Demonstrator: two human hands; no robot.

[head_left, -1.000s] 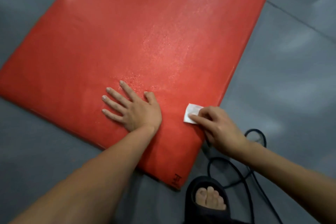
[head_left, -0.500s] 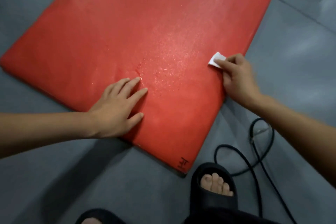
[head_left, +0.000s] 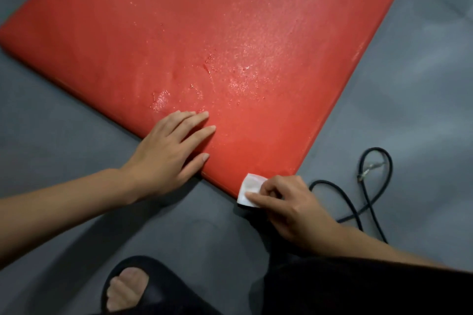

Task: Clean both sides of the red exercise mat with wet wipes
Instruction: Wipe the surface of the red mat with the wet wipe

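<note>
Across the upper and middle part of the frame the red exercise mat (head_left: 230, 33) lies flat on the grey floor (head_left: 409, 110), set at a slant; its far end and upper right side run out past the top edge, so its full length cannot be seen. Shiny wet speckles and streaks show on its middle surface.

At lower centre the left hand (head_left: 166, 153) lies palm down with fingers straight and spread a little, holding nothing; the fingers rest on the mat near its lower edge while the heel of the hand sits off the mat over the floor. Its forearm leaves the frame at the left.

At the mat's lowest corner the right hand (head_left: 289, 207) has its fingers curled round a small folded white wet wipe (head_left: 249, 189), pressing it against the corner edge. Most of the wipe is hidden under the fingers, and that hand is a little blurred.

Lower right, a black cable (head_left: 358, 194) loops on the floor, partly hidden behind the right forearm. At the bottom edge a foot in a black open-toe slipper (head_left: 143, 286) is cut off, beside a dark clothed leg (head_left: 358, 289).
</note>
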